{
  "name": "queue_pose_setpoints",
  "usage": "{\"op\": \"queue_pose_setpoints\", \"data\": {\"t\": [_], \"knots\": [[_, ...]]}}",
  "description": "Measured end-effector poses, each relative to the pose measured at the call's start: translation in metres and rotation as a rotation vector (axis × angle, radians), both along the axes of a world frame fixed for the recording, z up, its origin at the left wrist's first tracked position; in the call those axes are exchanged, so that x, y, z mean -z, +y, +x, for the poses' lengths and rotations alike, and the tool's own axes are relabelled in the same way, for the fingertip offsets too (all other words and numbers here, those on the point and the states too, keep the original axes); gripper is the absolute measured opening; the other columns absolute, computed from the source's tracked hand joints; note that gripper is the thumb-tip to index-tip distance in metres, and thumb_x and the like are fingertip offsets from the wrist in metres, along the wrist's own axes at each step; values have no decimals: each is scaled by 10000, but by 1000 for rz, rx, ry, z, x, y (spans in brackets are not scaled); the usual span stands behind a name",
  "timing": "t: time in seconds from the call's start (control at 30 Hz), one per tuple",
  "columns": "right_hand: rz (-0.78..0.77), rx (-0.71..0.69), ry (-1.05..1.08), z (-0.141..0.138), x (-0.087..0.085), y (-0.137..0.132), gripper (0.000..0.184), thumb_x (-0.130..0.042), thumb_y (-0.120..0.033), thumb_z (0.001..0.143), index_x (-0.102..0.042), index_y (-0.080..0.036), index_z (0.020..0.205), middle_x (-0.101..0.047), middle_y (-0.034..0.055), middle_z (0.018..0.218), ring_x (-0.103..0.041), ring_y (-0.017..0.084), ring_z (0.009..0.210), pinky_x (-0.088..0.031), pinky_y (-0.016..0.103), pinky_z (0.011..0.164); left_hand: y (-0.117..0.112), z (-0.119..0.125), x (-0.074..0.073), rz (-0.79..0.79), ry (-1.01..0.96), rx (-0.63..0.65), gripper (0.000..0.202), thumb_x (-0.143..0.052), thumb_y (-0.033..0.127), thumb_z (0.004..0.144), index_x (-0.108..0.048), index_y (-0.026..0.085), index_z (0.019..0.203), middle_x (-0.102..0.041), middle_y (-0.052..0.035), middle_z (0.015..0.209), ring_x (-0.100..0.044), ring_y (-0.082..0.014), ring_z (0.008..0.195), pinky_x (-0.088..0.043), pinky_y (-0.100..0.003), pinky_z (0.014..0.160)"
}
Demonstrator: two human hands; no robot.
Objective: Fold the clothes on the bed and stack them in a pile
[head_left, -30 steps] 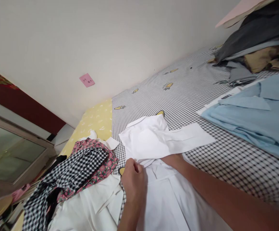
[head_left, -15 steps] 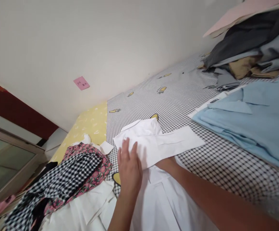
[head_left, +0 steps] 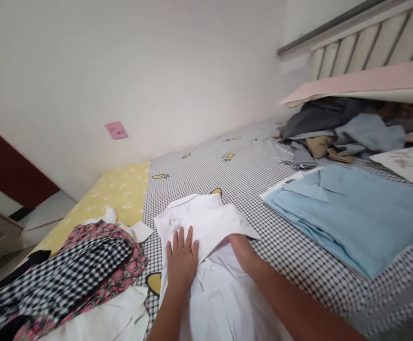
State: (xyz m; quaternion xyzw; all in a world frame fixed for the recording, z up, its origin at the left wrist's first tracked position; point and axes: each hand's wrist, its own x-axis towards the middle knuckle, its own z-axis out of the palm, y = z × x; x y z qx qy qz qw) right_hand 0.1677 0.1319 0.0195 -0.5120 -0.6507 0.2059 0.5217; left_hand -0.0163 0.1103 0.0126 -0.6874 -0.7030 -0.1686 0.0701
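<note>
A white shirt lies partly folded on the checked bedsheet in front of me. My left hand rests flat on its left part, fingers stretched out and a little apart. At the shirt's right side, my right hand reaches in under a folded-over flap of the white cloth. The fabric covers its fingers, so whether they grip is hidden. Below both hands, the rest of the shirt spreads towards me with some creases.
A folded light blue shirt lies to the right. Behind it is a heap of grey and brown clothes under a pink sheet-like layer. At left are a black-and-white checked garment, a pink floral one and white cloth.
The white flap that stretched out to the right now reaches less far and is bent over around my right hand. My left hand stays flat on the shirt. The view has shifted right.
</note>
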Motion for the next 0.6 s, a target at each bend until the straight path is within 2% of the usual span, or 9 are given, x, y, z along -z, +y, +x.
{"op": "queue_pose_setpoints", "data": {"t": [0.03,0.07,0.13,0.23,0.3,0.33,0.4,0.5,0.6], "knots": [[-28,-38,96,7,-1,0,550,-291,-419,1045,-740,-102,1061,-774,114,1132,-710,170,1108,-534,356,1016,0,0,1,19,-1,-2,512,-400,407,998,-452,319,1500,-423,-107,1593,-375,-312,1487,-307,-631,1187],[-63,-84,203,14,-2,0,596,-210,-372,1049,-755,-131,1074,-795,101,1053,-724,179,1083,-561,357,977,-1,1,2,37,1,-5,509,-406,405,997,-458,321,1496,-429,-105,1590,-379,-317,1485,-309,-631,1186],[-143,-153,436,26,-5,1,646,-128,-354,1040,-738,-202,1190,-806,85,989,-735,225,1068,-594,432,930,-1,2,4,66,7,-15,508,-416,399,995,-464,314,1493,-438,-109,1585,-382,-329,1481,-309,-638,1184],[-200,-147,719,29,-18,4,670,-79,-481,1025,-501,-234,1483,-727,94,1267,-675,253,1192,-560,505,980,-3,3,6,88,10,-21,510,-441,388,987,-477,298,1487,-461,-123,1568,-391,-347,1474,-315,-652,1177],[-176,-102,796,20,-29,4,678,-131,-568,1015,-258,-258,1605,-556,88,1502,-568,248,1336,-513,501,1050,-4,4,8,109,-4,-18,507,-453,384,983,-488,297,1481,-473,-124,1560,-396,-347,1471,-320,-650,1176],[-157,-97,759,13,-34,4,695,-183,-593,1012,-172,-267,1625,-454,83,1584,-503,239,1397,-484,484,1086,-4,4,9,124,-15,-15,505,-457,381,982,-491,299,1479,-475,-121,1559,-399,-345,1469,-322,-649,1176],[-137,-154,559,-4,-41,3,713,-281,-605,1005,-179,-269,1625,-332,75,1652,-401,227,1469,-417,455,1150,-5,4,11,161,-47,-16,503,-470,371,977,-502,296,1473,-475,-123,1560,-403,-347,1467,-324,-650,1177],[-166,-318,95,-28,-42,-1,631,-322,-578,1007,-385,-278,1559,-378,66,1630,-337,246,1502,-242,521,1235,-6,4,14,190,-95,16,472,-521,311,947,-577,294,1415,-524,-131,1523,-415,-370,1456,-304,-676,1181],[-200,-292,-164,-41,-36,-5,581,-327,-525,1012,-388,-324,1554,-393,42,1622,-291,260,1521,-110,616,1236,-8,4,15,202,-111,100,510,-537,231,912,-574,302,1416,-536,-134,1514,-415,-385,1453,-269,-703,1187]]}}
